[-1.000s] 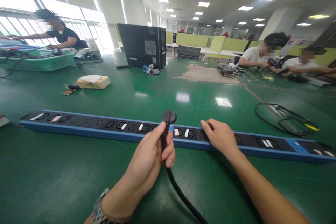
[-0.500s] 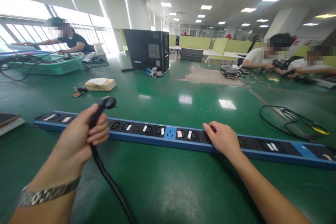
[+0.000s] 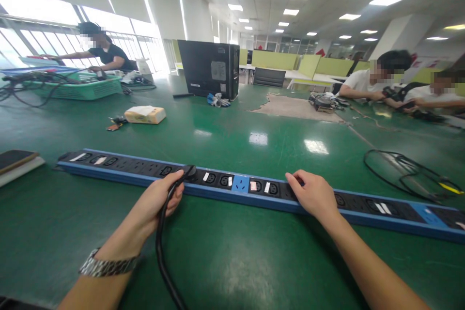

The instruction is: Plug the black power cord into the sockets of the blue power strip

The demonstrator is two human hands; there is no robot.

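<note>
The black plug (image 3: 189,172) rests on the socket face of the power strip (image 3: 119,167), left of the strip's middle. Its head points away from us onto the sockets, but we cannot tell whether its pins are seated. Its cable (image 3: 160,247) trails back toward us and curves down to the lower edge. Our left hand (image 3: 158,201) is closed around the plug's neck, fingers wrapped, thumb stretched toward the head. The strip lies flat on the green table (image 3: 232,261), its long axis running left to right, the right end a little nearer us. Our right hand (image 3: 314,193) lies palm down on it, well right of the plug, fingers loosely together and gripping nothing. Beyond we see a wire coil (image 3: 407,172), a yellow packet (image 3: 145,115) and a black computer case (image 3: 210,69).
</note>
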